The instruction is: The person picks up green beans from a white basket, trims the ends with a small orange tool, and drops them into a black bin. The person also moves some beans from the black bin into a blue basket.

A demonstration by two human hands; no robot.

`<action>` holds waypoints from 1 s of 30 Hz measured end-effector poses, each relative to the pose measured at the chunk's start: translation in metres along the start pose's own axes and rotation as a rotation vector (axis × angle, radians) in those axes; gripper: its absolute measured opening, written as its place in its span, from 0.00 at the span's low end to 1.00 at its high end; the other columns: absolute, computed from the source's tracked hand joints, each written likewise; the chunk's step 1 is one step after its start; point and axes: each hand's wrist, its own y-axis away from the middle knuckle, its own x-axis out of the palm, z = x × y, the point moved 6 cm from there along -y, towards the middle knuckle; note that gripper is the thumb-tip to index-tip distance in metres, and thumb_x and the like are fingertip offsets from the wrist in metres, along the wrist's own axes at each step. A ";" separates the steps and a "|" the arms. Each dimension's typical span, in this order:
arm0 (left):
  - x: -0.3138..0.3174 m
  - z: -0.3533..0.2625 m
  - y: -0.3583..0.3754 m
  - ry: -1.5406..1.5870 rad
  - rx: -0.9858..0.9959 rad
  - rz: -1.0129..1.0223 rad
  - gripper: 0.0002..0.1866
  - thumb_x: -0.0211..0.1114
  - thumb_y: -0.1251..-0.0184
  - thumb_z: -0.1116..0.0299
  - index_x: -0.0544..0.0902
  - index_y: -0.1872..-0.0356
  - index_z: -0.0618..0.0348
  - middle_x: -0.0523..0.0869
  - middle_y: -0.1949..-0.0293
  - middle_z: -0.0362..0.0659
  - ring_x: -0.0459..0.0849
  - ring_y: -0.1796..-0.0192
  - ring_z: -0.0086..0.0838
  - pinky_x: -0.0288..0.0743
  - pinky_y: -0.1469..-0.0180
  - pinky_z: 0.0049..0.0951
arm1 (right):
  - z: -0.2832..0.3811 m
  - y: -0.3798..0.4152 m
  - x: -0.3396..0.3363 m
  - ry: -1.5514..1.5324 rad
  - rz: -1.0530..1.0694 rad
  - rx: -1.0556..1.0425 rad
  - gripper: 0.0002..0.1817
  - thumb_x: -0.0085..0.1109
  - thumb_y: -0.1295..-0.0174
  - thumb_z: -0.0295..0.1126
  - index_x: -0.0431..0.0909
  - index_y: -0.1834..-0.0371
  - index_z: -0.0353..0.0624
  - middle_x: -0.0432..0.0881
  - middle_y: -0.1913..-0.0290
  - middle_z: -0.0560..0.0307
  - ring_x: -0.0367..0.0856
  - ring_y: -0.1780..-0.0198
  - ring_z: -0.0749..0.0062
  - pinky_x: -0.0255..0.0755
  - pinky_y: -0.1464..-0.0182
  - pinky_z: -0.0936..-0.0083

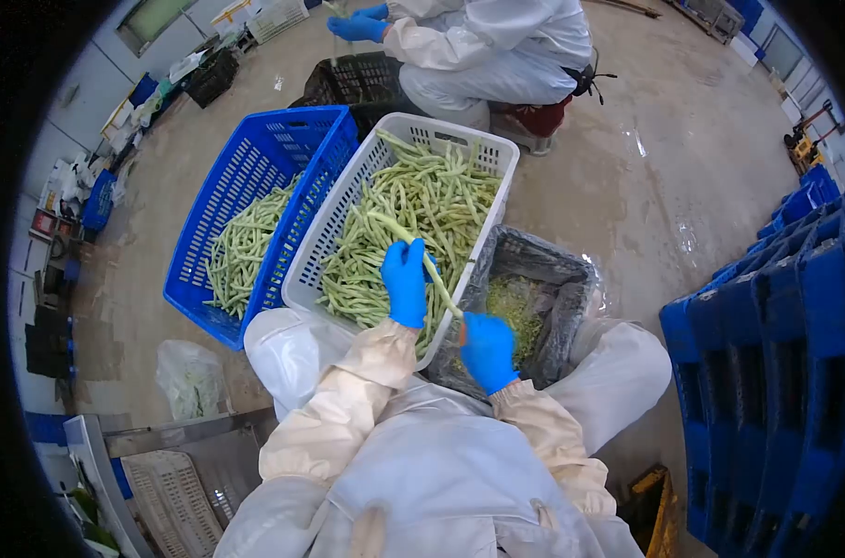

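A long pale green bean stretches between my two blue-gloved hands. My left hand is closed around its middle, over the near part of the white crate. At the bean's lower right end, my right hand is closed on the tip, above the lined bin. The white crate is heaped with green beans. Beneath my right hand, the dark bin with a plastic liner holds small green scraps. To the left, a blue crate has more beans in its lower part.
Across from me a person in white sits by a black crate, wearing blue gloves. Blue pallets stand upright at right. A clear plastic bag lies on the wet floor at left, near a metal-framed stand.
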 end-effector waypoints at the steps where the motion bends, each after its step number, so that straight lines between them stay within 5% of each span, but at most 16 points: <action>1: 0.007 -0.001 0.000 -0.087 0.072 0.028 0.08 0.58 0.35 0.66 0.76 0.66 0.60 0.77 0.78 0.38 0.76 0.77 0.22 0.73 0.74 0.22 | 0.003 0.001 0.001 0.005 -0.003 0.002 0.12 0.56 0.49 0.28 0.76 0.60 0.41 0.75 0.73 0.49 0.74 0.73 0.55 0.66 0.71 0.60; 4: 0.017 0.012 -0.009 -0.274 0.242 0.085 0.08 0.59 0.37 0.68 0.76 0.68 0.62 0.76 0.80 0.38 0.74 0.79 0.19 0.69 0.77 0.20 | 0.020 0.004 -0.002 -0.085 -0.027 -0.162 0.06 0.52 0.48 0.28 0.74 0.67 0.41 0.74 0.76 0.51 0.75 0.74 0.56 0.67 0.71 0.60; 6: 0.027 0.022 -0.013 -0.524 0.320 0.339 0.08 0.60 0.38 0.68 0.76 0.70 0.62 0.76 0.79 0.38 0.73 0.80 0.17 0.65 0.79 0.19 | 0.019 0.001 -0.013 -0.226 -0.031 -0.122 0.06 0.52 0.47 0.28 0.75 0.67 0.41 0.76 0.74 0.48 0.77 0.73 0.54 0.69 0.71 0.60; 7: 0.030 0.015 -0.005 -0.446 0.083 0.414 0.08 0.61 0.39 0.68 0.78 0.70 0.62 0.77 0.79 0.38 0.72 0.80 0.17 0.63 0.80 0.19 | 0.011 0.000 -0.013 -0.226 -0.030 -0.121 0.06 0.52 0.47 0.28 0.75 0.67 0.41 0.76 0.74 0.48 0.77 0.73 0.54 0.69 0.71 0.60; 9: 0.022 -0.008 0.003 -0.489 -0.080 0.512 0.08 0.61 0.39 0.68 0.78 0.69 0.63 0.77 0.79 0.37 0.72 0.80 0.17 0.63 0.79 0.19 | -0.048 0.007 -0.027 -0.567 -0.384 0.363 0.07 0.53 0.47 0.29 0.75 0.65 0.42 0.78 0.71 0.45 0.78 0.71 0.52 0.71 0.70 0.61; 10: 0.020 -0.005 0.007 -0.527 -0.239 0.608 0.08 0.61 0.39 0.67 0.79 0.68 0.63 0.77 0.79 0.37 0.72 0.79 0.17 0.63 0.78 0.19 | -0.053 0.005 -0.031 -0.569 -0.384 0.368 0.07 0.53 0.47 0.29 0.75 0.65 0.42 0.78 0.71 0.45 0.78 0.71 0.52 0.71 0.70 0.61; 12: 0.017 0.018 0.009 -0.639 -0.133 0.664 0.08 0.60 0.38 0.67 0.79 0.69 0.62 0.77 0.78 0.37 0.72 0.79 0.17 0.65 0.76 0.19 | -0.056 0.002 -0.032 -0.617 -0.307 0.388 0.09 0.54 0.45 0.29 0.76 0.62 0.42 0.79 0.69 0.45 0.79 0.69 0.51 0.72 0.68 0.63; 14: 0.020 0.018 0.009 -0.554 0.204 0.599 0.09 0.58 0.37 0.67 0.78 0.71 0.62 0.78 0.78 0.38 0.73 0.80 0.19 0.66 0.77 0.21 | -0.033 0.003 -0.021 -0.620 -0.178 0.276 0.08 0.54 0.44 0.29 0.76 0.61 0.42 0.79 0.69 0.45 0.79 0.69 0.51 0.72 0.68 0.65; 16: 0.022 0.023 0.013 -0.476 0.075 0.583 0.09 0.57 0.36 0.66 0.77 0.71 0.62 0.78 0.77 0.39 0.74 0.79 0.20 0.68 0.75 0.22 | 0.000 0.009 -0.004 -0.683 0.001 0.015 0.09 0.53 0.43 0.29 0.75 0.60 0.41 0.78 0.69 0.45 0.79 0.69 0.53 0.72 0.67 0.67; 19: 0.018 0.034 0.020 -0.291 -0.262 0.500 0.08 0.56 0.36 0.67 0.76 0.67 0.61 0.76 0.78 0.39 0.75 0.77 0.22 0.71 0.72 0.23 | -0.001 0.014 0.009 -1.004 0.135 0.159 0.08 0.53 0.41 0.29 0.76 0.59 0.41 0.79 0.71 0.50 0.79 0.71 0.63 0.72 0.67 0.70; 20: 0.017 0.034 0.019 -0.290 -0.262 0.498 0.08 0.56 0.36 0.67 0.76 0.67 0.61 0.76 0.78 0.39 0.75 0.77 0.22 0.71 0.72 0.23 | -0.003 0.013 0.006 -1.004 0.137 0.159 0.08 0.53 0.41 0.29 0.76 0.59 0.41 0.79 0.71 0.50 0.79 0.71 0.63 0.72 0.67 0.70; 22: 0.013 0.026 0.016 -0.163 -0.234 0.496 0.08 0.56 0.36 0.67 0.75 0.69 0.62 0.76 0.78 0.39 0.76 0.77 0.22 0.70 0.76 0.22 | -0.025 0.009 -0.002 -1.328 0.122 0.389 0.08 0.51 0.38 0.28 0.76 0.60 0.37 0.77 0.72 0.60 0.74 0.69 0.79 0.70 0.65 0.79; 28: 0.002 0.012 0.027 -0.470 -0.181 0.531 0.09 0.58 0.36 0.66 0.78 0.62 0.61 0.75 0.74 0.35 0.73 0.72 0.18 0.68 0.69 0.20 | -0.036 0.003 -0.022 -1.357 0.089 0.309 0.08 0.51 0.38 0.27 0.76 0.59 0.37 0.78 0.71 0.61 0.74 0.68 0.80 0.69 0.64 0.81; 30: 0.015 0.013 0.044 -0.514 -0.087 0.763 0.11 0.58 0.36 0.67 0.79 0.58 0.62 0.79 0.67 0.37 0.76 0.64 0.19 0.70 0.60 0.21 | -0.032 0.002 -0.025 -1.389 0.104 0.301 0.08 0.51 0.38 0.27 0.76 0.60 0.37 0.78 0.70 0.60 0.74 0.67 0.79 0.69 0.62 0.80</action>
